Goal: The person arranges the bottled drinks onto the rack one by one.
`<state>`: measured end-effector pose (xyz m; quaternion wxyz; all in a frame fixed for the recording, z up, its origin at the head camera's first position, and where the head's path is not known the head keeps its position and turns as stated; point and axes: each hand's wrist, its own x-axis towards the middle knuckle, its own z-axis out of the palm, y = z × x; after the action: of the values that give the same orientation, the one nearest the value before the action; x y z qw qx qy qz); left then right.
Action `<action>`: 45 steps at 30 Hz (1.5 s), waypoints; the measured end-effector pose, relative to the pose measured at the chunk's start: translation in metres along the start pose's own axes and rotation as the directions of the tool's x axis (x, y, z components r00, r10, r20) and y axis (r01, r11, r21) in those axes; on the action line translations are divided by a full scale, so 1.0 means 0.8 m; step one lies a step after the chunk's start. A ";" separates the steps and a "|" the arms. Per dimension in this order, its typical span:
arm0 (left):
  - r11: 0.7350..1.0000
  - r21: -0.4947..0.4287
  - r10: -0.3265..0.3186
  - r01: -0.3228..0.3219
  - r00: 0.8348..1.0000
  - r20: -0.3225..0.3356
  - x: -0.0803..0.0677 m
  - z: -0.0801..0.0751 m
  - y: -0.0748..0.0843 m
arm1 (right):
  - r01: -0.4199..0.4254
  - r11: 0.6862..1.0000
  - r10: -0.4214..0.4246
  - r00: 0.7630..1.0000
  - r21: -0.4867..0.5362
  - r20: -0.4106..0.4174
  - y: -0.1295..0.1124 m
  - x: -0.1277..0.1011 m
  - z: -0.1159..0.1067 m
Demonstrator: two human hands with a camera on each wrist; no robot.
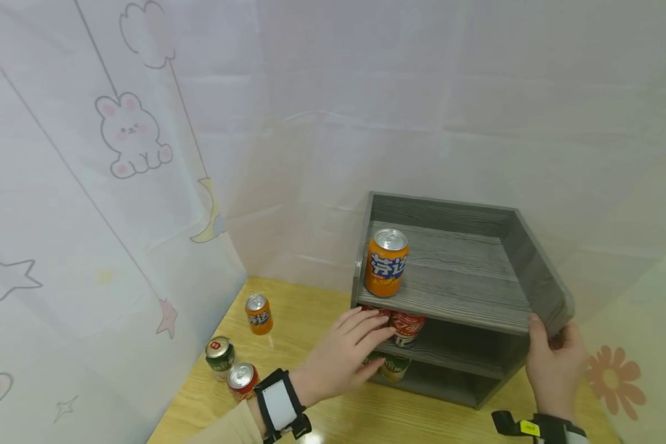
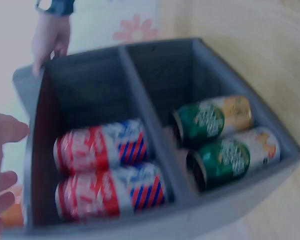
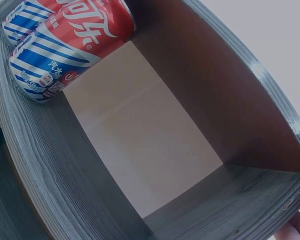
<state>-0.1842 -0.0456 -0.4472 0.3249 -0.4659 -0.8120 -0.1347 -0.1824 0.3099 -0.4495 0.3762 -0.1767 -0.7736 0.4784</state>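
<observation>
A grey wooden shelf (image 1: 455, 271) has an open top tray and two lower levels. An orange soda can (image 1: 386, 264) stands upright on the top's left side. Two red, white and blue cola cans (image 2: 110, 192) sit side by side on the middle level, one cola can (image 3: 85, 45) showing large in the right wrist view. Below them are two green cans (image 2: 225, 160). My left hand (image 1: 344, 354), fingers extended and holding nothing, is in front of the cola cans near the shelf's left front. My right hand (image 1: 557, 370) grips the shelf's right side panel, thumb at the front.
On the wooden table (image 1: 305, 308), left of the shelf, stand another orange can (image 1: 259, 316), a green can (image 1: 220, 356) and a red can (image 1: 243, 379). Pale printed cloth (image 1: 322, 154) rises behind and at the sides.
</observation>
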 end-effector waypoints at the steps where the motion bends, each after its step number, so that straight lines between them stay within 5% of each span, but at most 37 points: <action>1: 1.000 0.003 -0.006 0.006 0.999 -0.037 -0.001 -0.006 -0.006 | 0.003 1.000 -0.003 1.000 0.001 -0.001 0.000 0.000 0.000; 6: 0.997 0.005 -0.079 0.081 0.985 -0.153 -0.008 -0.038 -0.039 | 0.015 1.000 -0.015 1.000 -0.006 -0.004 0.000 0.001 -0.001; 11: 0.983 0.004 -0.178 0.181 0.968 -0.179 -0.015 -0.072 -0.068 | 0.019 1.000 -0.019 1.000 -0.011 -0.002 -0.002 0.000 0.000; 20: 0.927 -0.007 -0.375 0.376 0.922 -0.094 -0.038 -0.109 -0.098 | 0.012 1.000 -0.012 1.000 0.009 -0.013 -0.002 0.000 0.000; 24: 0.887 -0.012 -0.462 0.462 0.885 -0.049 -0.055 -0.112 -0.109 | 0.011 1.000 -0.011 1.000 0.005 -0.022 -0.002 0.001 0.000; 29: 0.807 0.004 -0.589 0.591 0.804 0.076 -0.074 -0.113 -0.117 | 0.017 1.000 -0.017 1.000 0.018 -0.010 -0.002 0.002 0.000; 35: 0.671 0.010 -0.702 0.742 0.630 0.332 -0.100 -0.103 -0.121 | 0.000 1.000 0.000 1.000 0.006 0.000 -0.002 0.001 0.000; 37: 0.641 0.030 -0.718 0.767 0.585 0.378 -0.110 -0.098 -0.123 | -0.008 1.000 0.008 1.000 -0.003 0.000 -0.002 0.000 0.000; 45: 0.580 0.100 -0.752 0.809 0.484 0.447 -0.146 -0.084 -0.133 | -0.019 1.000 0.019 1.000 0.018 -0.002 0.000 0.001 0.001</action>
<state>-0.2051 -0.2153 -0.4641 0.0046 -0.0823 -0.9747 -0.2075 -0.1834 0.3101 -0.4493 0.3738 -0.1812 -0.7671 0.4889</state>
